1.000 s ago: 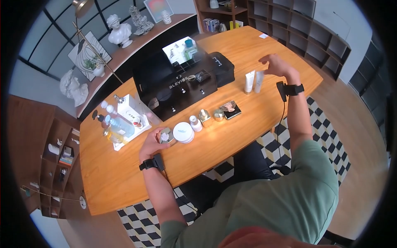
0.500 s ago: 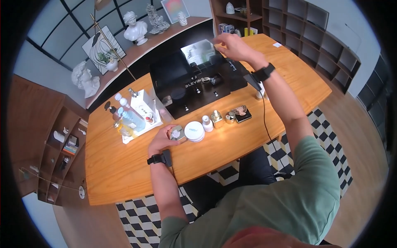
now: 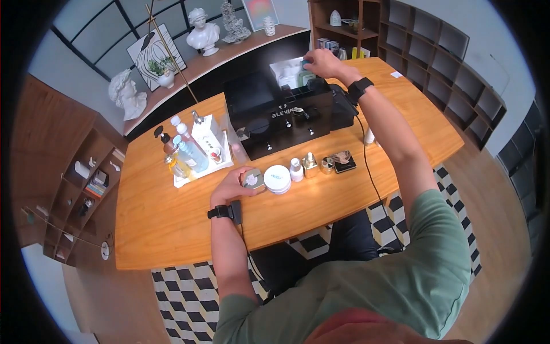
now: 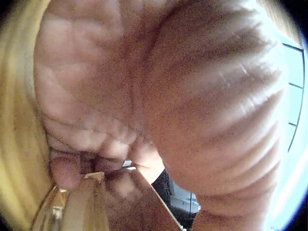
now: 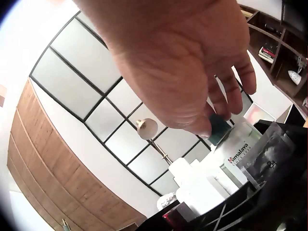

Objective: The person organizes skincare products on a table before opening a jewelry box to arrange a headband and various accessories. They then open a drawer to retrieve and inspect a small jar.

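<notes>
My left hand [image 3: 230, 184] grips a squarish box with a pale flower on its lid [image 3: 252, 180], at the table's front left. In the left wrist view, the palm hides most of it; shiny gold-toned edges show below. My right hand [image 3: 325, 64] reaches over the back of a black cosmetics case [image 3: 278, 117] lettered BLEVINS. Its thumb and fingers pinch the dark green cap [image 5: 220, 129] of a clear Himalaya bottle [image 5: 239, 148], which stands upright among the case's top compartments. White containers [image 5: 202, 192] stand close beside that bottle.
Right of the left hand, a round white jar [image 3: 278, 179], a small white bottle [image 3: 296, 170], gold-toned bottles and a dark compact [image 3: 345, 163] stand in a row. A white tray [image 3: 200, 175] holds several bottles. A white tube [image 3: 369, 136] is partly behind the right forearm. A cable [image 3: 368, 172] hangs from that wrist.
My right hand has moved from beside the two tubes at the right, left and back over the case, and now pinches the bottle's cap. The left hand keeps its hold on the flowered box.
</notes>
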### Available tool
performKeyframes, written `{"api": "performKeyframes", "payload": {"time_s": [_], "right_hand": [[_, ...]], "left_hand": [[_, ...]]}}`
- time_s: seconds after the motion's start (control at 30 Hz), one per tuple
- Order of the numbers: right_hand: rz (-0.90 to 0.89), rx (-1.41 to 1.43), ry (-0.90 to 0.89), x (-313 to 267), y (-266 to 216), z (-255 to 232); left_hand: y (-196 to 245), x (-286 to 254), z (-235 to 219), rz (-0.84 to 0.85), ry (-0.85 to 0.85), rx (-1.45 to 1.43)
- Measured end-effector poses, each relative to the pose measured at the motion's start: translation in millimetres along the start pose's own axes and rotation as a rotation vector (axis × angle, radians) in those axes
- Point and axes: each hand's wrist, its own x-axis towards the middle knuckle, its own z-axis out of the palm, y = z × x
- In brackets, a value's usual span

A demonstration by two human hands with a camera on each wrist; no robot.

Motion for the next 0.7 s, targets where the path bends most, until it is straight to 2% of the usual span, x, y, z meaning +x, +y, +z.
{"api": "performKeyframes", "payload": {"time_s": [0.07, 0.3, 0.33, 0.4, 0.53, 0.57, 0.6, 0.67, 0.7], "right_hand": [[-0.066, -0.021, 0.097, 0.4, 2.2, 5.1], [-0.025, -0.094, -0.032, -1.8, -12.6, -15.5], [-0.084, -0.091, 0.090, -2.0, -4.2, -11.4], [-0.118, -0.068, 0.180, -6.2, -9.2, -25.0], [-0.167, -0.110, 0.284, -5.8, -18.0, -52.1], [-0.127, -0.036, 0.300, -16.5, -42.7, -77.5], [-0.106, -0.025, 0.293, -16.0, -43.5, -86.9], [-0.305, -0.250, 0.506, -25.0, -48.9, -105.1], [-0.195, -0.024, 0.490, -34.6, -62.7, -116.6]], "left_hand": [[-1.0, 0.6, -1.2, 0.005, -0.008, 0.033], [-1.0, 0.2, -0.3, 0.029, 0.009, 0.051], [-2.2, 0.9, -0.7, 0.018, 0.009, 0.045], [-5.6, 2.9, -2.8, 0.014, -0.006, 0.003], [-6.9, 3.1, -2.4, 0.009, -0.002, -0.021], [-11.4, 5.2, -5.8, 0.016, -0.006, 0.023], [-10.6, 5.3, -4.8, 0.006, -0.013, 0.017], [-6.2, 3.1, -2.2, 0.002, 0.002, -0.020], [-9.0, 4.2, -3.6, 0.011, -0.005, -0.013]]}}
